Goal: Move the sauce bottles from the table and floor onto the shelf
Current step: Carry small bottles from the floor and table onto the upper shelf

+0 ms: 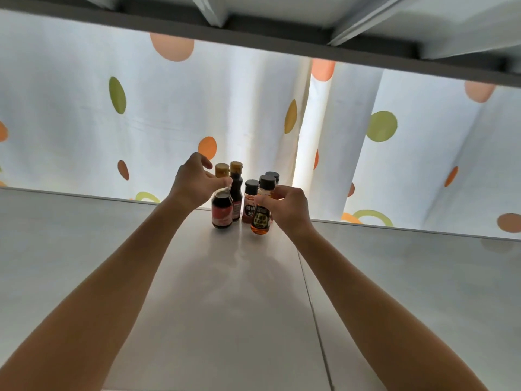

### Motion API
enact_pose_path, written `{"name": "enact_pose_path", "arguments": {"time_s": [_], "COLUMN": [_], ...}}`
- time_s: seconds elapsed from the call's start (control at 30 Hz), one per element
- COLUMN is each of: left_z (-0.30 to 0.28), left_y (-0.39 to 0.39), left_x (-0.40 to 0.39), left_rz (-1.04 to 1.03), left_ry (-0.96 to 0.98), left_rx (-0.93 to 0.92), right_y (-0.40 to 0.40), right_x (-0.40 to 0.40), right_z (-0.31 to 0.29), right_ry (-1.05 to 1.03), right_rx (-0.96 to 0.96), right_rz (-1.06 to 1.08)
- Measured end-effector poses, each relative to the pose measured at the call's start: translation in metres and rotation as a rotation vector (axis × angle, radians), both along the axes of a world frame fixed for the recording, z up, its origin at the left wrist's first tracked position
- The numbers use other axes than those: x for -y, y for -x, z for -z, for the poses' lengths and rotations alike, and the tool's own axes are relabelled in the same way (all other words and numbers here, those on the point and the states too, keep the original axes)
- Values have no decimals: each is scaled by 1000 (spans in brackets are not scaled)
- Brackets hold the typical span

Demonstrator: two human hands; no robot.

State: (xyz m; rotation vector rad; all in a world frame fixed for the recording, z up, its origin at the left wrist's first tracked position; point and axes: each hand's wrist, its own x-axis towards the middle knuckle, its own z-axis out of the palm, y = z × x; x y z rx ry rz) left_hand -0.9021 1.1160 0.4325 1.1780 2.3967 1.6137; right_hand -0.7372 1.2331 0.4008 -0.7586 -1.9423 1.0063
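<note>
- I see both my arms reaching out over a pale shelf (112,249), toward a cluster of small bottles near its far edge.
- My left hand (194,183) pinches the neck of a dark sauce bottle (222,210), fingers and thumb curled round it just under its gold cap. The bottle stands upright on the shelf, its dark liquid filling the round body up to the shoulder; the neck looks clear.
- My right hand (284,206) grips an amber bottle (260,218) from the right side, fingers wrapped round its upper part below the black cap. It holds a golden-brown liquid and carries a dark label. Whether its base touches the shelf I cannot tell.
- Behind the dark sauce bottle stands a second dark bottle (236,187), slimmer and gold-capped, upright and close beside it.
- Between the two gripped bottles, slightly further back, is a spice jar (249,204) with reddish contents and a black cap.
- A further black-capped bottle (273,175) shows only its top behind the amber one; its contents are hidden.
- A spotted curtain (112,122) hangs behind the shelf, and another shelf's underside (253,32) runs overhead.
</note>
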Motion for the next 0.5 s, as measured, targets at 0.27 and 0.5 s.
{"name": "enact_pose_path", "arguments": {"time_s": [0.27,0.5], "left_z": [10,11], "left_y": [-12,-17], "left_x": [-10,-20], "left_rz": [-31,-65], "left_ry": [-15,-16], "left_rx": [-30,-59], "right_y": [22,32], "right_x": [-12,-12], "right_z": [5,12], "right_ry": [-70,-75], "right_rx": [60,87], "right_rz": [36,71]}}
